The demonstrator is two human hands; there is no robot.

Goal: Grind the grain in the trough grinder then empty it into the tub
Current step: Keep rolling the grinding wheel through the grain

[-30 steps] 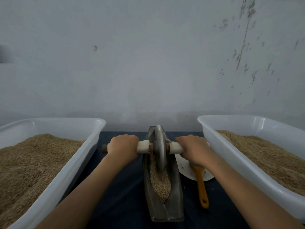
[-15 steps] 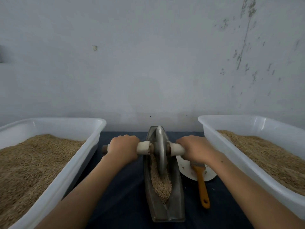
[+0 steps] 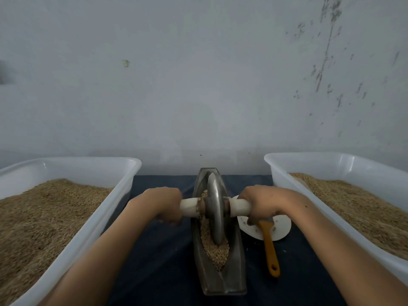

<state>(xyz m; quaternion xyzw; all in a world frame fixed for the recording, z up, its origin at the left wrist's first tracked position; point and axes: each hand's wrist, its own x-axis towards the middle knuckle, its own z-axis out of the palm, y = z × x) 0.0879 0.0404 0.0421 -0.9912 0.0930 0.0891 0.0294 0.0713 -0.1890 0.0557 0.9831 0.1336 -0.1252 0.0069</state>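
The trough grinder (image 3: 220, 261) lies lengthwise in the middle of the dark tabletop (image 3: 159, 261), grain (image 3: 215, 250) heaped in its channel; the metal wheel (image 3: 215, 208) stands upright in that grain; its pale axle handle (image 3: 189, 207) sticks out to both sides, the left hand (image 3: 163, 204) curled round one end, the right hand (image 3: 262, 203) clenched round the other; just right of the trough lie a white disc (image 3: 280, 228) and an orange-handled brush (image 3: 270, 248); a white tub (image 3: 92, 226) of grain sits on the left, another tub (image 3: 287, 186) on the right.
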